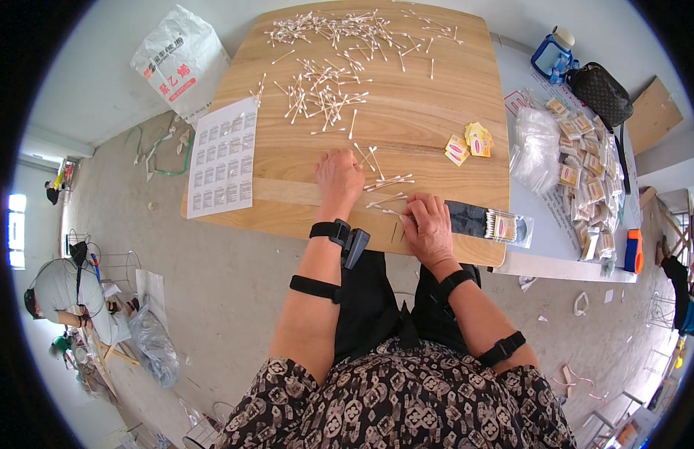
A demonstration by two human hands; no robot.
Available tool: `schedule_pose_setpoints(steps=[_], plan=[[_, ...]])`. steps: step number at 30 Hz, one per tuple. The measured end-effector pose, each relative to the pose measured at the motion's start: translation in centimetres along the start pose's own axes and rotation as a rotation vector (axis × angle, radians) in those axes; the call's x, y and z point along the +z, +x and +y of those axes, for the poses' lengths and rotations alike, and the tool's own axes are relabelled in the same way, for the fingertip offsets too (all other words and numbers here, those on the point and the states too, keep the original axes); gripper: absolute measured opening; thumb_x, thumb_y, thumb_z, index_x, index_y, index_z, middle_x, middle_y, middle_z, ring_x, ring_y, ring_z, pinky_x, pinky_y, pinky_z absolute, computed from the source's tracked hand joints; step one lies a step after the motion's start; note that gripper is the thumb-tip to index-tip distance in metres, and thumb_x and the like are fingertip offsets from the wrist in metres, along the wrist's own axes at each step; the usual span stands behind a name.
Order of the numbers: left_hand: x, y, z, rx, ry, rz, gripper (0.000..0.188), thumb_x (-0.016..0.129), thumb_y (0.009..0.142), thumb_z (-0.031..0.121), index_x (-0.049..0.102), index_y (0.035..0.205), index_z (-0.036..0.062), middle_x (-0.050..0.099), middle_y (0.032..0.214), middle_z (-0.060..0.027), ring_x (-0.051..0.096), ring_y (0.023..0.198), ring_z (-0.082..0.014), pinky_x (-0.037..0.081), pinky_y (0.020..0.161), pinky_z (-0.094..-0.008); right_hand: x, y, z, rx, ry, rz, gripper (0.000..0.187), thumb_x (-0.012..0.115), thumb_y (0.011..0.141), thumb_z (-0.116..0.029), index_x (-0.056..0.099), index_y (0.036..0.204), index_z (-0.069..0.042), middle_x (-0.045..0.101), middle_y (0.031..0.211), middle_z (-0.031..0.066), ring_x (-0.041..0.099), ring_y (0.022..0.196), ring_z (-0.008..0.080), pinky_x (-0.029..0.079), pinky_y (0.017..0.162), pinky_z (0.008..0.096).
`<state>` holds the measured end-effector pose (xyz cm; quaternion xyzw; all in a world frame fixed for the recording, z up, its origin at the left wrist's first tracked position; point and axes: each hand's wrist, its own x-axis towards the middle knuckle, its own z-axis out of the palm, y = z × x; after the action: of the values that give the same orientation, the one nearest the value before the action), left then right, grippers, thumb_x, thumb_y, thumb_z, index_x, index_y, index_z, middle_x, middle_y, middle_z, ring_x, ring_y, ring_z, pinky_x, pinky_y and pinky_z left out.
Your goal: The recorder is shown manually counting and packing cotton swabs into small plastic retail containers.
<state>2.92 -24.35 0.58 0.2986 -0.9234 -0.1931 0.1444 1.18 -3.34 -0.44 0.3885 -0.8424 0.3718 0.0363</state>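
Note:
My left hand rests on the wooden table with its fingers curled down; whatever may be under them is hidden. Beside it, to the right, lie a few crossed cotton swabs. Between my hands a small row of cotton swabs lies sideways. My right hand is closed near the table's front edge, its thumb and fingers pinching the end of a cotton swab. Just right of that hand a clear packet of swabs with a yellow label sits on a dark strip.
Loose swabs cover the table's far middle. Yellow cards lie at the right, a printed label sheet at the left. A side table holds clear bags, filled packets, an orange-blue tape dispenser and a dark bag.

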Motion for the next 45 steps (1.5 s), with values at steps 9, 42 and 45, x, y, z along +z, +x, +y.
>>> schedule_pose_setpoints(steps=[9, 42, 45], plan=[[0.7, 1.5, -0.5, 0.043, -0.042, -0.028, 0.011, 0.070, 0.075, 0.012, 0.064, 0.070, 0.0052, 0.065, 0.080, -0.0131, 0.058, 0.087, -0.0340, 0.044, 0.079, -0.0465, -0.1, 0.0, -0.1, 0.007, -0.003, 0.002, 0.018, 0.066, 0.077, -0.013, 0.056, 0.090, -0.008, 0.056, 0.104, 0.0081, 0.052, 0.097, 0.0307, 0.040, 0.084, 0.0421], [0.8, 4.1, 1.2, 0.061, -0.119, -0.088, 0.007, 0.063, 0.077, 0.010, 0.068, 0.074, 0.0069, 0.068, 0.078, -0.0149, 0.065, 0.075, -0.0332, 0.050, 0.066, -0.0423, -0.2, -0.1, -0.1, -0.013, 0.000, 0.017, 0.019, 0.065, 0.076, -0.011, 0.055, 0.092, -0.007, 0.055, 0.103, 0.0084, 0.052, 0.096, 0.0304, 0.041, 0.083, 0.0422], [1.2, 2.7, 1.2, 0.216, -0.140, -0.082, 0.008, 0.067, 0.077, 0.014, 0.069, 0.076, 0.0067, 0.067, 0.074, -0.0133, 0.064, 0.071, -0.0309, 0.049, 0.063, -0.0407, -0.1, 0.0, -0.1, -0.018, 0.002, 0.026, 0.019, 0.064, 0.076, -0.011, 0.055, 0.092, -0.007, 0.055, 0.103, 0.0083, 0.052, 0.096, 0.0302, 0.041, 0.083, 0.0421]])
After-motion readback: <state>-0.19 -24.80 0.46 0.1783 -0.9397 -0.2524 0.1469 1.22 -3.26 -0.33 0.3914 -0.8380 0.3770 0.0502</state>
